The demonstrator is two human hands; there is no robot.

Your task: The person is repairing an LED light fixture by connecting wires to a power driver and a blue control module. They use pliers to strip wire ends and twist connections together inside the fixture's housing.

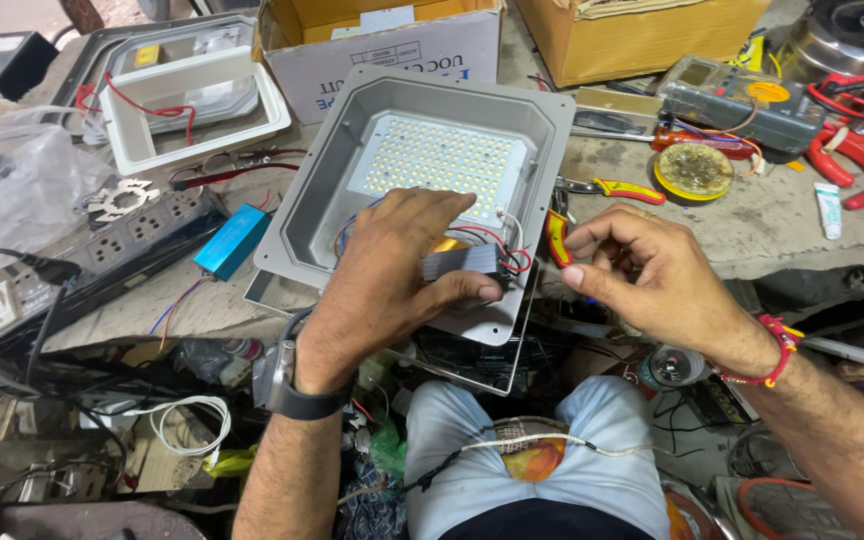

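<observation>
A grey metal floodlight housing (304,216) lies open on the workbench with a white LED panel (439,158) inside. My left hand (387,275) grips a small dark ribbed driver block (462,262) at the housing's near edge; red, white and blue wires run from it. My right hand (647,275) hovers just right of the housing, fingers curled and apart, holding nothing. Its fingertips are close to a red and yellow handled tool (558,238) lying beside the housing.
A power strip (127,240) and a blue driver box (232,240) lie to the left, near a white lamp frame (192,110). Cardboard boxes (652,35) stand behind. A multimeter (742,100), red pliers (847,160), a solder paste tin (694,170) and a small tube (828,208) crowd the right.
</observation>
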